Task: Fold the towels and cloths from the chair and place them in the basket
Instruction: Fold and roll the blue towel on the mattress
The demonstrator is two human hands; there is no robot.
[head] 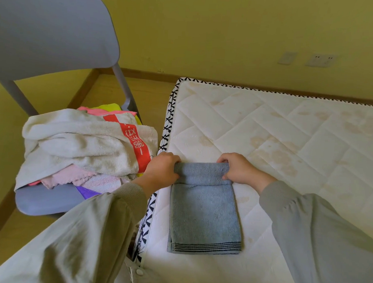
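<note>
— What is carried by the bed?
— A white quilted mattress is seen, edged with black-and-white trim and marked with pale brown stains. A blue towel is laid on it near the left edge, folded narrow, with its far end turned over.
— And beside it?
— A grey chair is set on the floor, just beside the mattress. A heap of cloths is piled on its seat, topped by a white towel with a red band.

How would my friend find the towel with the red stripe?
Look at the grey plastic chair left of the white quilted mattress. On top of its heap of cloths lies a big crumpled off-white terry towel. Only it has a red band with white characters.
</note>
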